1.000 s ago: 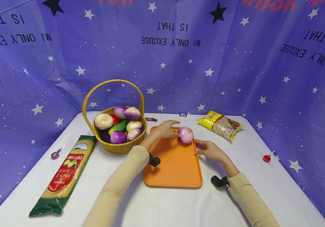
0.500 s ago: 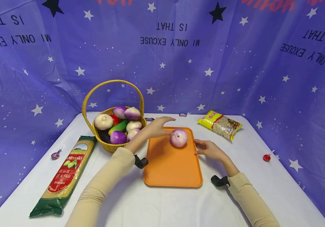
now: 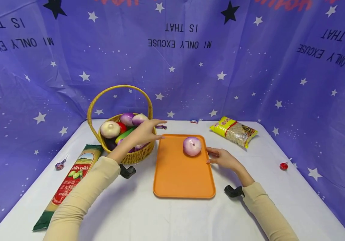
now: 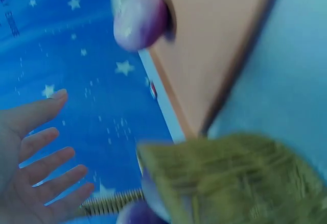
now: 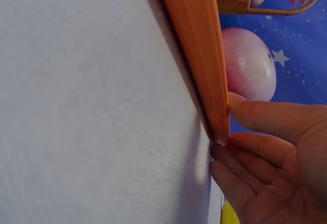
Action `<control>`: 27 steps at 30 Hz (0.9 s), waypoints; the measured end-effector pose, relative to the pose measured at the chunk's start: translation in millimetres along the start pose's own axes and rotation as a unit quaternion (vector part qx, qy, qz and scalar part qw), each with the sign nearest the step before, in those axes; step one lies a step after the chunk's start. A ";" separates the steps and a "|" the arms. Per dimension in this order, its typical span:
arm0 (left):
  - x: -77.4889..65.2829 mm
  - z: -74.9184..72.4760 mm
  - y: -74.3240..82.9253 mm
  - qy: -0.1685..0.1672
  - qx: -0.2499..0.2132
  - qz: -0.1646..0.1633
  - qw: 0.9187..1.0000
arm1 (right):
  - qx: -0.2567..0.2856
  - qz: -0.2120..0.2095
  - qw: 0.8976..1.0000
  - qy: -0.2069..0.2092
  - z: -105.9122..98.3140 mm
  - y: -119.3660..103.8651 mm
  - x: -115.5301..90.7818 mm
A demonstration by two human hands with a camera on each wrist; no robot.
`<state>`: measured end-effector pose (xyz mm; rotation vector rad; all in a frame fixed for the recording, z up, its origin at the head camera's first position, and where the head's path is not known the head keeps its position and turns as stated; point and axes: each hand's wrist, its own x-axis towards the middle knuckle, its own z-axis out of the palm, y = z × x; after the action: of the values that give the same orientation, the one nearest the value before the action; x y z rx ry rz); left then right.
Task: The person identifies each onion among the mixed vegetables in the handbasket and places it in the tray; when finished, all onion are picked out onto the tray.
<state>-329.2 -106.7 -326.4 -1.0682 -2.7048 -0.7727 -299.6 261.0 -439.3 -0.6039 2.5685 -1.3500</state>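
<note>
A pink-purple onion [image 3: 192, 146] sits on the orange tray [image 3: 181, 174], near its far right corner. My left hand [image 3: 143, 132] hovers in front of the wicker basket's [image 3: 136, 155] right side, fingers spread and holding nothing. In the left wrist view those fingers [image 4: 51, 160] stand apart with no object between them. My right hand [image 3: 224, 159] touches the tray's right rim with thumb and fingertips. The right wrist view shows its thumb [image 5: 271, 117] lying against the rim, close to the onion. Part of the basket's contents is hidden behind my left hand.
Purple-and-white onions [image 3: 110, 129], a red vegetable [image 3: 122, 127] and a green one [image 3: 124, 135] fill the basket. A spaghetti packet [image 3: 73, 177] lies left. A yellow-topped bag [image 3: 234, 131] lies back right. Wrapped candies [image 3: 60, 165] dot the table.
My left hand has let go of the onion and moved left from the tray to the basket. The onion has shifted slightly left on the tray. My right hand stays at the rim.
</note>
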 end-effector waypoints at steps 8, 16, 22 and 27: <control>-10.6 -31.8 -34.8 0.029 0.008 -0.034 0.999 | -0.001 -0.002 1.000 -0.001 0.3 2.1 0.2; -14.2 -46.3 -66.9 0.042 0.011 -0.088 0.995 | 0.001 -0.002 1.000 0.000 -0.5 2.1 0.5; -6.4 -49.6 -87.7 0.047 0.005 -0.114 0.992 | 0.001 0.003 1.000 0.000 -1.0 2.3 0.5; -0.1 -49.0 -97.0 0.033 0.009 -0.135 0.990 | 0.006 0.005 1.000 -0.001 -0.2 0.6 -0.2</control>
<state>-397.1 -191.5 -324.3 -0.6662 -2.8266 -0.8042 -299.6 261.5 -439.6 -0.5883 2.5563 -1.3597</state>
